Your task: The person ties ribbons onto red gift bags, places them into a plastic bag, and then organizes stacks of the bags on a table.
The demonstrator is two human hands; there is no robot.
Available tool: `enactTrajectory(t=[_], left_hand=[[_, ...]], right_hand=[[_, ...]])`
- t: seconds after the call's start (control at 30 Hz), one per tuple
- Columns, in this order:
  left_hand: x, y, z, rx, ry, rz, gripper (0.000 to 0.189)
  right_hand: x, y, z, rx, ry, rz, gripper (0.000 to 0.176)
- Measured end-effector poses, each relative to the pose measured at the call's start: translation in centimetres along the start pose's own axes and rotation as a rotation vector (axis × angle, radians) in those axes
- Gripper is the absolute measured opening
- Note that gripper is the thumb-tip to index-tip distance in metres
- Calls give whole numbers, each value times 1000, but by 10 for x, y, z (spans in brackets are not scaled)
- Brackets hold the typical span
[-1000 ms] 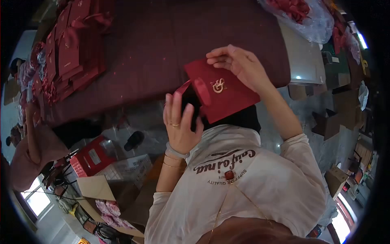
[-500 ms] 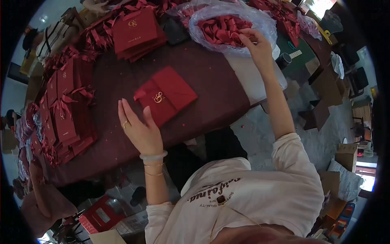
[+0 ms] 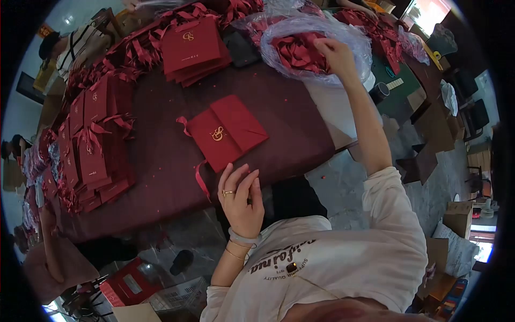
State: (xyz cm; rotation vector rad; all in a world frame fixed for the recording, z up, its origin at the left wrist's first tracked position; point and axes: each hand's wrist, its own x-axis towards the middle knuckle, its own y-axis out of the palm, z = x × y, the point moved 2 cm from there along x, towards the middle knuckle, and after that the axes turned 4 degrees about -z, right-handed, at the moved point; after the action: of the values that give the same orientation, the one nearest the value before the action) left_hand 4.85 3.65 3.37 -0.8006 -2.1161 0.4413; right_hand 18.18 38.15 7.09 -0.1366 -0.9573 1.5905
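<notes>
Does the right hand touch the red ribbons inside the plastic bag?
Touching. The head view shows the right hand inside the plastic bag, its fingertips resting on the red ribbons.

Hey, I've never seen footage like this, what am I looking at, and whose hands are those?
No machine here: a person wears a camera on the head, so this one round, warped picture looks down over their own chest and arms. The left hand is open at the near edge of the dark red table, beside a flat red paper bag with a gold logo; it holds nothing. The right hand reaches into a clear plastic sack of red ribbons; whether it grips one is unclear. More red bags lie stacked along the far and left sides.
</notes>
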Motion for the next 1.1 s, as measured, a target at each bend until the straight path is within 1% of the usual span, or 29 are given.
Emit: enactTrajectory(t=[0.07, 0.1, 0.13, 0.17, 0.2, 0.23, 0.27, 0.3, 0.37, 0.4, 0.43, 0.47, 0.5, 0.53, 0.6, 0.63, 0.67, 0.7, 0.73, 0.77, 0.8, 0.83, 0.87, 0.9, 0.93, 1.0, 1.03, 1.07, 1.1], left_hand=[[-1, 1, 0, -88, -24, -15, 18], [-2, 2, -2, -89, -32, -14, 18], [-2, 3, -5, -202, -48, 8, 18], [-2, 4, -8, -315, -65, 30, 19], [-3, 5, -10, -394, -69, 95, 19], [-4, 8, -13, -577, -177, 236, 22], [-4, 10, -17, -756, -293, 376, 27], [-3, 12, -20, -1066, -411, 538, 40], [-17, 25, -20, -1543, -852, 627, 45], [-5, 17, -27, -1640, -967, 669, 41], [-1, 15, -28, -1549, -931, 581, 38], [-1, 15, -26, -1449, -898, 502, 36], [-9, 18, -15, -1327, -824, 418, 29], [-14, 14, -13, -1312, -853, 404, 29], [-20, 5, -12, -1309, -989, 265, 26], [-23, 1, -10, -1304, -1047, 197, 25], [-26, -2, -9, -1289, -1059, 189, 25], [-29, -5, -7, -1190, -987, 169, 25], [-30, -6, -6, -1093, -910, 151, 26], [-33, -5, -5, -1006, -927, 165, 24], [-35, -6, -9, -949, -919, 227, 23], [-35, -6, -12, -896, -906, 287, 22], [-40, -2, -11, -890, -812, 311, 20], [-42, -1, -12, -889, -810, 317, 20], [-43, 0, -11, -835, -831, 329, 16], [-39, -2, -15, -733, -856, 383, 12], [-41, 1, -15, -746, -812, 441, 12], [-44, 3, -15, -756, -768, 497, 12], [-42, 3, -18, -689, -622, 541, 11]], right_hand=[[-8, -12, 3, 438, -45, -245, 33], [-16, -22, 15, 652, -42, -280, 32], [-27, -31, 27, 866, -37, -315, 30], [-36, -42, 23, 890, -67, -240, 21], [-60, -50, 53, 1020, -25, -16, 18], [-92, -60, 86, 1147, 26, 215, 15], [-119, -64, 96, 1126, 126, 443, 12], [-144, -65, 103, 1098, 231, 676, 10], [-189, -58, 121, 839, 350, 1066, 11], [-204, -53, 124, 786, 326, 1193, 10], [-218, -46, 124, 735, 298, 1321, 10], [-231, -41, 124, 751, 317, 1354, 10], [-242, -36, 123, 685, 339, 1381, 10], [-251, -31, 120, 616, 354, 1403, 10], [-262, -19, 102, 598, 332, 1435, 12], [-265, -11, 95, 655, 162, 1284, 15], [-266, -7, 92, 705, -5, 1122, 18], [-263, -7, 90, 652, 30, 1045, 21], [-263, -1, 86, 786, 116, 895, 25], [-263, 6, 83, 912, 206, 737, 30], [-257, 10, 86, 1017, 201, 741, 41], [-254, 14, 91, 1018, 200, 739, 41], [-252, 18, 99, 988, 161, 733, 43], [-251, 20, 102, 957, 122, 726, 44], [-250, 23, 97, 934, 139, 796, 37], [-249, 26, 89, 1127, 522, 860, 23], [-251, 30, 91, 1262, 611, 742, 16], [-250, 33, 94, 1483, 824, 673, 17], [-246, 36, 96, 1696, 1040, 594, 19]])
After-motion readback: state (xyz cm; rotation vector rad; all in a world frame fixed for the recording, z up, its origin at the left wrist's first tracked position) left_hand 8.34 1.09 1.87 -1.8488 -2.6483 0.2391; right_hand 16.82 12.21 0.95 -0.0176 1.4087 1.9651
